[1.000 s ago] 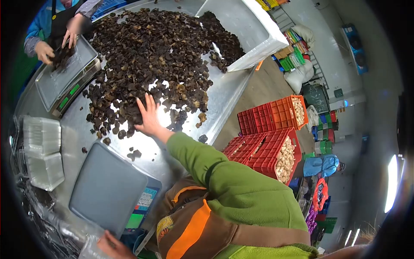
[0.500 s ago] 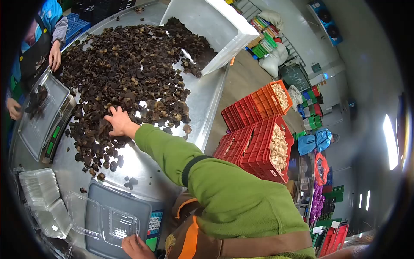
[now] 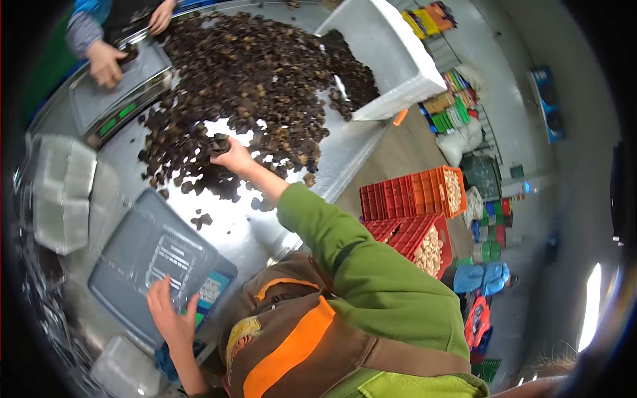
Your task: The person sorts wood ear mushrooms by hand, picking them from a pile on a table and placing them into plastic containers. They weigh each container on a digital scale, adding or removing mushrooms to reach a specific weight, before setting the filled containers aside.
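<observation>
A big heap of dark dried mushrooms (image 3: 252, 73) covers the steel table (image 3: 348, 156). My right hand (image 3: 232, 156), in a green sleeve, is stretched out to the near edge of the heap and closed around a handful of mushrooms (image 3: 217, 142). A grey scale (image 3: 126, 265) stands in front of me with a clear plastic clamshell container (image 3: 171, 255) lying on its tray. My left hand (image 3: 169, 313) lies at the near edge of that container, next to the scale's display, fingers spread.
A white tub (image 3: 391, 53) lies tipped on the table's far side, spilling mushrooms. A co-worker's hands (image 3: 105, 61) work at a second scale (image 3: 123, 93) at top left. Stacked clear containers (image 3: 61, 192) sit left. Red crates (image 3: 415, 212) of pale mushrooms stand on the floor.
My right hand went from flat on the heap to closed on a handful, slightly lifted. My left hand brought the clear container onto the scale tray and now lies flat beside it.
</observation>
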### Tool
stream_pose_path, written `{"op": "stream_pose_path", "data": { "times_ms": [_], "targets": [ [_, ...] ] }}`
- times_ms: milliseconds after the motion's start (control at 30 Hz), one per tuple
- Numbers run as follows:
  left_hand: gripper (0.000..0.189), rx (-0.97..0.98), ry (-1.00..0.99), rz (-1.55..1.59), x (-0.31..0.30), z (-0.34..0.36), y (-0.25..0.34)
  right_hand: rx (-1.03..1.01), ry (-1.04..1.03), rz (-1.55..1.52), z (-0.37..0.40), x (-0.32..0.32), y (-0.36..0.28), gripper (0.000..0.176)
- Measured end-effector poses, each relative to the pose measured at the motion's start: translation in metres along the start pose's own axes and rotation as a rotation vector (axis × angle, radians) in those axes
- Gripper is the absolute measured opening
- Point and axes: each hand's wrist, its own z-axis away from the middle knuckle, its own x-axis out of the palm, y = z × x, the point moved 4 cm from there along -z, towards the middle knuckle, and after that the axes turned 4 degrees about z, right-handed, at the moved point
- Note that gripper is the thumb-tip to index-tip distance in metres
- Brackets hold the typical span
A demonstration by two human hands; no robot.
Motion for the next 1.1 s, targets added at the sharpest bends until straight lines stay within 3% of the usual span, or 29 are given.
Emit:
{"op": "stream_pose_path", "data": {
  "times_ms": [100, 167, 200, 267, 333, 400, 533, 600, 700, 800, 867, 900, 1000, 1033, 1100],
  "targets": [
    [0.096, -0.034, 0.182, -0.052, -0.013, -0.007, 0.004, -0.164, -0.186, -0.065, 0.055, 0.027, -0.062, 0.058],
    [0.106, -0.056, 0.247, -0.085, -0.015, -0.012, -0.001, -0.339, -0.266, -0.149, 0.080, 0.060, -0.058, 0.060],
    [0.114, -0.043, 0.291, -0.065, -0.017, -0.017, -0.001, -0.432, -0.325, 0.000, 0.106, 0.069, -0.084, 0.059],
    [0.121, -0.038, 0.344, -0.049, -0.016, -0.022, -0.004, -0.823, -0.323, 0.173, 0.151, 0.095, -0.117, 0.047],
    [0.129, -0.045, 0.347, -0.002, -0.011, -0.024, -0.007, -0.827, -0.394, 0.269, 0.178, 0.127, -0.115, 0.052],
    [0.124, -0.060, 0.371, 0.038, -0.003, -0.020, -0.015, -0.839, -0.525, 0.583, 0.198, 0.146, -0.116, 0.060],
    [0.106, -0.059, 0.402, 0.020, 0.004, -0.011, -0.026, -0.901, -0.568, 0.488, 0.203, 0.146, -0.124, 0.052],
    [0.099, -0.201, 0.439, 0.143, 0.004, -0.012, -0.030, -0.882, -0.563, 0.285, 0.195, 0.134, -0.135, 0.038],
    [0.090, -0.178, 0.460, 0.124, -0.005, -0.010, -0.025, -0.689, -0.460, 0.260, 0.157, 0.101, -0.132, 0.032],
    [0.075, -0.119, 0.454, 0.027, -0.012, -0.002, -0.019, -0.466, -0.244, 0.293, 0.101, 0.057, -0.079, 0.027],
    [0.063, -0.161, 0.512, 0.041, -0.015, 0.009, -0.023, -0.358, -0.087, 0.593, 0.080, 0.032, -0.034, 0.038],
    [0.051, -0.162, 0.558, 0.046, -0.019, 0.013, -0.022, -0.283, -0.153, 0.785, 0.077, 0.030, -0.016, 0.046],
    [0.044, -0.243, 0.619, 0.014, -0.021, 0.021, -0.024, -0.533, -0.169, 0.887, 0.090, 0.056, 0.049, 0.055],
    [0.033, -0.195, 0.663, 0.004, -0.022, 0.020, -0.017, -0.555, -0.199, 0.876, 0.099, 0.066, 0.057, 0.055],
    [0.029, -0.111, 0.615, 0.012, -0.017, 0.020, -0.004, -0.632, -0.207, 0.893, 0.115, 0.074, 0.063, 0.052]
  ]
}}
